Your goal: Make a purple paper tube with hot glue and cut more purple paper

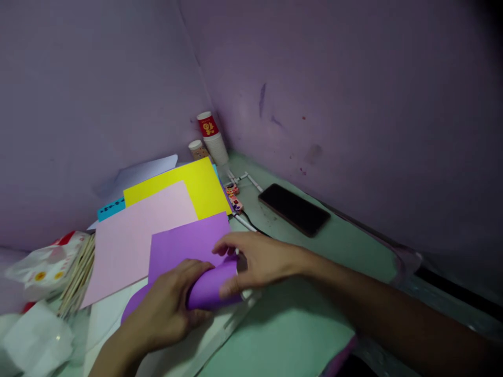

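Note:
A purple paper sheet (184, 246) lies on the desk, its near edge curled into a roll (206, 288). My left hand (165, 309) wraps around the left part of the roll, fingers curled over it. My right hand (251, 262) pinches the roll's right end, thumb underneath and fingers on top. Under the purple sheet lie a pink sheet (133, 235), a yellow sheet (196, 186) and a blue sheet (110, 208).
A black phone (294, 209) lies on the green desk (291, 330) by the right wall. Stacked paper cups (212, 137) stand in the corner, with pens (243, 180) near them. Wooden sticks (78, 275) and plastic bags (43, 264) sit at left.

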`<state>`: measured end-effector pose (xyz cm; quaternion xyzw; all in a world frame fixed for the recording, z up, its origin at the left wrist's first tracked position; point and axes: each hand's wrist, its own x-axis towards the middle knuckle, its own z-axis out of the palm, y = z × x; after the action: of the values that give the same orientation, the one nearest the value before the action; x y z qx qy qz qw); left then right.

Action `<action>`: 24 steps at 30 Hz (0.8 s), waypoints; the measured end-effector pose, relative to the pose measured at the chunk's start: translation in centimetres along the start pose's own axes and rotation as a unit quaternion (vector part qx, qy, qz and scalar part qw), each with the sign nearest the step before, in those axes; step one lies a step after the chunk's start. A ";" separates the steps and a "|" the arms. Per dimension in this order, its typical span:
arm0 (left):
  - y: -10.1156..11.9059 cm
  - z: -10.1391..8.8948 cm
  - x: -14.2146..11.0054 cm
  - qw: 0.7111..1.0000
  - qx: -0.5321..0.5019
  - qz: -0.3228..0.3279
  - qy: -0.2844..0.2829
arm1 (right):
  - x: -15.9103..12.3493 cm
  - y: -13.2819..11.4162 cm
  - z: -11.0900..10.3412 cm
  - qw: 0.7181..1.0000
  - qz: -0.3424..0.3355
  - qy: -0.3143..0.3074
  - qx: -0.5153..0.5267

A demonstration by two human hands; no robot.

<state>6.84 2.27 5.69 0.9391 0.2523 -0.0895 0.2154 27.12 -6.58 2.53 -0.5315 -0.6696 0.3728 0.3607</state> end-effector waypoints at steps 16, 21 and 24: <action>-0.8 0.8 -1.1 0.999 0.016 0.014 0.024 | -2.8 1.0 0.2 0.992 0.010 -0.003 -0.127; -0.4 0.7 -1.2 1.000 0.011 0.009 -0.006 | -5.3 0.2 -4.0 0.984 0.128 -0.010 -0.122; -0.2 0.8 -1.1 1.000 0.005 0.003 -0.016 | -5.2 -0.3 -6.7 0.979 0.180 0.026 -0.093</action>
<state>5.80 1.58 5.25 0.9396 0.2450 -0.1051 0.2146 33.77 -10.93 5.48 -0.6839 -0.5855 0.3536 0.2537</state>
